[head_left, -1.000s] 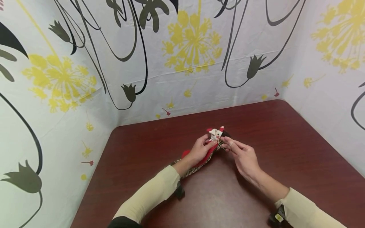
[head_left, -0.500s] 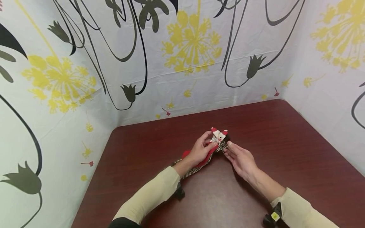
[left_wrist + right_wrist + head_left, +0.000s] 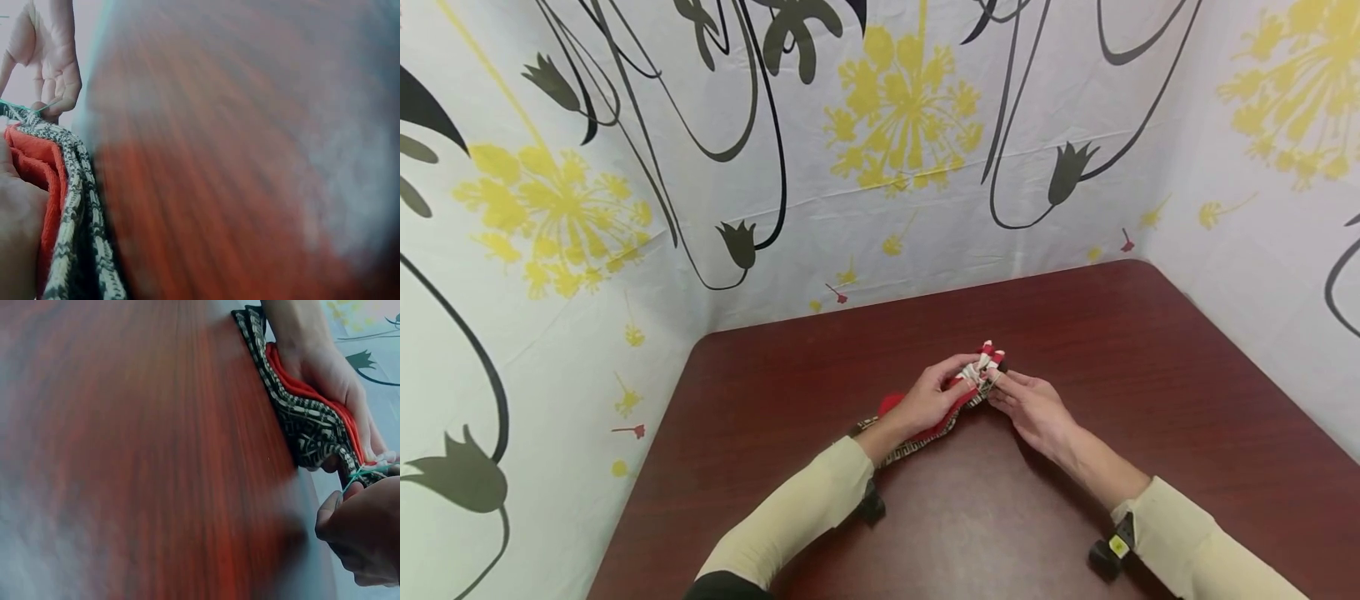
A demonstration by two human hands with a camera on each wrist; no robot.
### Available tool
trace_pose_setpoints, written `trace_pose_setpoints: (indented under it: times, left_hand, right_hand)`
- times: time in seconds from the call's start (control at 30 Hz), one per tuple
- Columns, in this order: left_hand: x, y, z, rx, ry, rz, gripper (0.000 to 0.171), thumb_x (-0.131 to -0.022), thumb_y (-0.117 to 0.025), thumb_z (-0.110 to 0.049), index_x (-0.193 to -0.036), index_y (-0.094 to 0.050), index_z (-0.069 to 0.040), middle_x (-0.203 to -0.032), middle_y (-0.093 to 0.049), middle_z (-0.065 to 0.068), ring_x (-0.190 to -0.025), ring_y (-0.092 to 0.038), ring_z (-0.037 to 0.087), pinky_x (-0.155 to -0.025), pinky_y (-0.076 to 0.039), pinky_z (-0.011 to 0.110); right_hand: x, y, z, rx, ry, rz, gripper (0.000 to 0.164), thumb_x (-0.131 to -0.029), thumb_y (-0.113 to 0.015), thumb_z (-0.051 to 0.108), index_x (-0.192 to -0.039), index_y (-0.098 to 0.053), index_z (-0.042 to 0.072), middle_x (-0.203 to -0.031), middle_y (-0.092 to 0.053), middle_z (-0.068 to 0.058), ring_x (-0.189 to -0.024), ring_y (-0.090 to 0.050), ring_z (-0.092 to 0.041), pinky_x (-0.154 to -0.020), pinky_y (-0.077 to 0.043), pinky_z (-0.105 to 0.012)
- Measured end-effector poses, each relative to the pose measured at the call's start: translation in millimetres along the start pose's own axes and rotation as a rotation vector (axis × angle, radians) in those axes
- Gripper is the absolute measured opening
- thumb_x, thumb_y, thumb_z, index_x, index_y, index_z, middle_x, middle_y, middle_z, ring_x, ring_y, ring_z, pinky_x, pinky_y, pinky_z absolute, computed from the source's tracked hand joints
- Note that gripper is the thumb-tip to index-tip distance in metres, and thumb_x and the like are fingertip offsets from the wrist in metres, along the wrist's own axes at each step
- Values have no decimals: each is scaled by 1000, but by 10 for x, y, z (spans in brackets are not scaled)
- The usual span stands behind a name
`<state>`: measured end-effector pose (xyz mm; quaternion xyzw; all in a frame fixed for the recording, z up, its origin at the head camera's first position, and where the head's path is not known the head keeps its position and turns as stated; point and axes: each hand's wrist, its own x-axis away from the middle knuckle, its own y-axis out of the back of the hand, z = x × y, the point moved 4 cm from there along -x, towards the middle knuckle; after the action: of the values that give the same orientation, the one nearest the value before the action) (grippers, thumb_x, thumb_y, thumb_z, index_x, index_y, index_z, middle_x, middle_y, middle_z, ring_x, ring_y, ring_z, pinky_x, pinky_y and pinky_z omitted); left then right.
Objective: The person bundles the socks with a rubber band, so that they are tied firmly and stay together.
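Observation:
A bundle of knit socks, red ones (image 3: 306, 384) against black-and-cream patterned ones (image 3: 306, 419), lies lengthwise under my left hand (image 3: 928, 396). That hand grips the bundle close to its far end, thumb on top. White and red sock tips (image 3: 990, 354) bunch up beyond the fingers. Around the gathered end runs a thin, pale green rubber band (image 3: 375, 469). My right hand (image 3: 1037, 412) pinches the band and draws it taut beside the socks. In the left wrist view the band also stretches to the right fingertips (image 3: 53, 112).
The dark red wooden table (image 3: 760, 375) extends around both hands. A white cloth (image 3: 925, 233) printed with flowers hangs behind it and at both sides. Small black wrist cameras (image 3: 871, 504) are strapped at the sleeves.
The right hand moved down from the sock tips, then in against the bundle with the band. The white and red tips have been drawn closer together and turned. My left hand barely moved.

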<state>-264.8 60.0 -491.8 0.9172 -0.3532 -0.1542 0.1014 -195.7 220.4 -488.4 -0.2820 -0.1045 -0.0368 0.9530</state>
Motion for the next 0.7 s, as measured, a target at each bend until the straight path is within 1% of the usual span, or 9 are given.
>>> trace_pose_setpoints:
  times: [0.07,0.17,0.3,0.43,0.47,0.53,0.6,0.63,0.7]
  left_hand:
    - [-2,-9,4,-27,-4,19,40,-108,-63,-7,-148,-61,-11,-132,-70,9,-101,-65,5,-86,-54,23]
    - [1,-27,-2,-99,-19,54,40,-107,-64,-8,-147,-62,-11,-133,-69,7,-107,-64,6,-92,-52,23]
    - [18,-33,-32,-188,-34,86,39,-106,-66,-11,-145,-64,-13,-133,-70,4,-108,-63,6,-97,-51,24]
    - [30,-27,-62,-248,-21,103,38,-106,-67,-16,-145,-65,-17,-130,-71,0,-106,-62,5,-97,-50,25]
    - [32,-26,-68,-263,-16,108,38,-107,-67,-17,-145,-65,-18,-130,-71,0,-106,-62,5,-97,-50,24]
    - [35,-26,-78,-295,-8,122,38,-107,-66,-18,-145,-65,-20,-130,-70,-1,-106,-62,5,-97,-49,24]
    - [34,-27,-82,-332,-10,136,38,-108,-65,-19,-146,-64,-19,-131,-70,-1,-106,-61,5,-97,-49,23]
    - [33,-30,-85,-351,-11,145,39,-108,-64,-20,-146,-64,-18,-131,-70,-1,-106,-61,5,-97,-48,22]
    - [33,-38,-86,-393,-8,161,40,-108,-63,-22,-148,-63,-17,-131,-70,-1,-105,-62,5,-95,-48,20]
  right_hand:
    - [-17,17,16,22,9,17,36,-109,-60,9,-137,-46,-8,-99,-77,2,-95,-71,-6,-92,-56,-25]
    - [-43,47,47,65,27,32,47,-108,-62,10,-143,-42,-13,-104,-76,3,-101,-71,-4,-93,-56,-24]
    - [-69,68,75,137,23,71,49,-108,-64,12,-144,-48,-15,-109,-75,4,-103,-68,-3,-93,-55,-23]
    - [-76,73,92,219,-9,125,52,-108,-64,14,-145,-45,-17,-115,-71,2,-106,-66,-4,-93,-55,-24]
    - [-76,75,98,242,-18,134,52,-108,-65,15,-145,-45,-17,-116,-70,1,-106,-65,-5,-92,-55,-24]
    - [-77,81,110,299,-37,146,48,-107,-66,17,-139,-50,-15,-113,-68,0,-102,-65,-6,-87,-55,-24]
    - [-79,85,126,366,-48,167,41,-107,-68,20,-132,-56,-11,-110,-68,-1,-98,-65,-7,-83,-55,-25]
    - [-80,86,133,401,-53,171,38,-106,-70,22,-127,-60,-8,-107,-68,-1,-94,-65,-8,-78,-54,-25]
    - [-74,88,154,480,-51,187,37,-104,-71,24,-122,-63,-7,-103,-69,-2,-91,-64,-9,-76,-53,-25]
